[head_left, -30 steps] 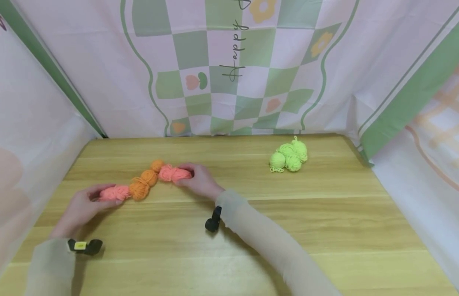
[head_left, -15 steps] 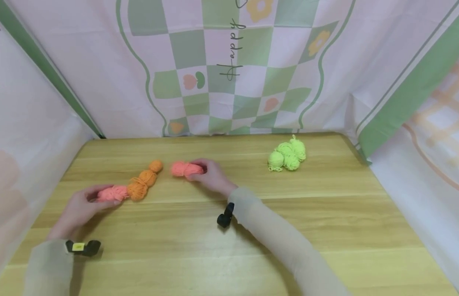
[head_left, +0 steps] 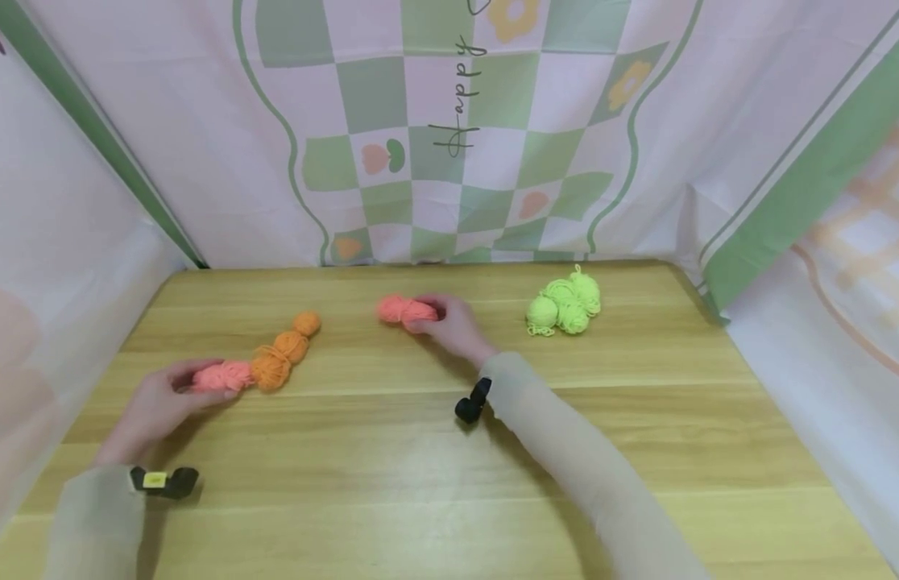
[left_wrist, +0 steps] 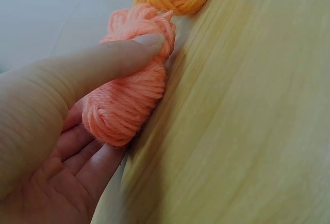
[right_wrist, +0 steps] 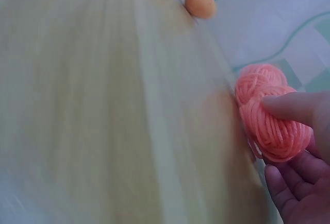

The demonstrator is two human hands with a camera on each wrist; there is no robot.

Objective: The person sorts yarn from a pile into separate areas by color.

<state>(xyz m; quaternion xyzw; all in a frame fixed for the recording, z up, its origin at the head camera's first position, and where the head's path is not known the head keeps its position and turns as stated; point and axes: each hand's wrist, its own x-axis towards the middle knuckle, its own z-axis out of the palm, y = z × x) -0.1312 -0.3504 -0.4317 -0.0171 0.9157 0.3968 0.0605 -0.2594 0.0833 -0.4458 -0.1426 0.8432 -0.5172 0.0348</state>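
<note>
My left hand [head_left: 159,407] holds a pink yarn bundle [left_wrist: 129,95] at the table's left, thumb over the top and fingers along its far side. The bundle's inner end meets the lowest of the orange yarn balls [head_left: 271,369], which run in a slanting row toward the back. Around mid-table my right hand [head_left: 453,326] grips a second, deeper pink yarn bundle [right_wrist: 273,118] between thumb and fingers. Its free end points left, and a gap of bare wood separates it from the orange row.
A cluster of lime-green yarn balls [head_left: 565,304] sits at the back right, beyond the right hand. The wooden table [head_left: 391,475] is bordered at the back by a checked, printed cloth [head_left: 435,177], with more hanging cloth on both sides.
My right hand has carried its pink yarn bundle away from the top orange ball, to the right and slightly back. The left hand and its bundle stay in place.
</note>
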